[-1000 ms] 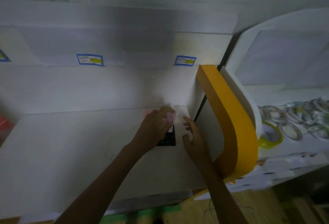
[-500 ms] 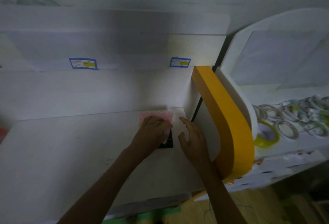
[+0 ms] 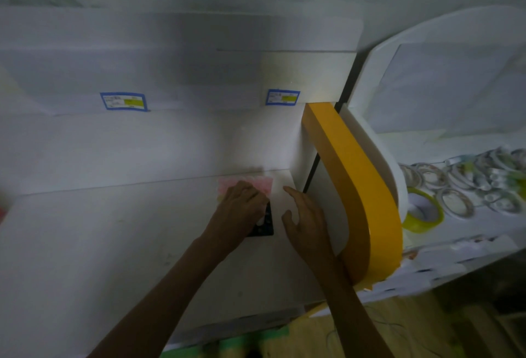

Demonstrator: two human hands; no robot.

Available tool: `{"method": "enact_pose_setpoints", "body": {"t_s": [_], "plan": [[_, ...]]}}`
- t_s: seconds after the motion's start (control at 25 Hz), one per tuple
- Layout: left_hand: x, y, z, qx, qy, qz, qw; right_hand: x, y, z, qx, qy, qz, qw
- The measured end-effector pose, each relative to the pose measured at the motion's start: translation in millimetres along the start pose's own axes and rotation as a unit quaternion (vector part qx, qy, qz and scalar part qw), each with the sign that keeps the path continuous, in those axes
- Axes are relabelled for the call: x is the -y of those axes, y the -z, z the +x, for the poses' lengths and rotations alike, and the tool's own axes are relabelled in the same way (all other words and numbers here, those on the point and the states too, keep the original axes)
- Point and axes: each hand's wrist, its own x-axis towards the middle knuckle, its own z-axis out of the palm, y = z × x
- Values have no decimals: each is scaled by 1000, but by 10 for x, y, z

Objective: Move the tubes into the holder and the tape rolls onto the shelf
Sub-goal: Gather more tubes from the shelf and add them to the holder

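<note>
Against the back of the white shelf [image 3: 113, 229], just left of the yellow-edged divider [image 3: 355, 187], both hands are at work; the left hand [image 3: 242, 211] sits curled over the black perforated holder [image 3: 266, 226], fingers bunched on its top, and something pale shows at the fingertips, probably a tube, though I cannot tell whether it is pinched or merely touched. A second ago that hand was raised above the holder with a small pale-pink piece showing at its fingertips; now it has come down low onto the holder and the piece is all but hidden, so a tube looks to be going in, or just seated. A pink pack [image 3: 244, 185] lies touching the holder's far side, half under the knuckles. The right hand [image 3: 306, 221] hovers between the holder and the divider, fingers spread and relaxed, holding nothing; it has slid a little nearer the holder than it was, ready to steady it, I'd judge. Beyond the divider, on the neighbouring ledge, the tape rolls [image 3: 455, 184] lie in a loose cluster with a yellow-green roll [image 3: 422, 212] nearest the divider; none has reached this shelf yet, so the tube half is under way and the tape half is wholly ahead.
</note>
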Motion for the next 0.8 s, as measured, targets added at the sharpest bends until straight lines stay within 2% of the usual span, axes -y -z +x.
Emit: {"method": "enact_pose_setpoints", "body": {"t_s": [0.12,0.16,0.28,0.48,0.68,0.8], "plan": [[11,13,76,44,60,-38,997,-10,-9,13,9,-8,10,1000],[25,24,90,58,63,-21,996,-11,-16,14,13,-11,10,1000],[46,4,-14,21,17,26,999,-11,-15,16,16,-1,9,1000],[-46,2,-91,-40,31,25,998,47,16,-35,25,1,8,1000],[38,-5,-235,-44,8,-18,999,211,125,-155,30,-28,-14,999],[-27,133,-379,3,-2,7,1000,361,220,-316,22,-39,-39,998]]}}
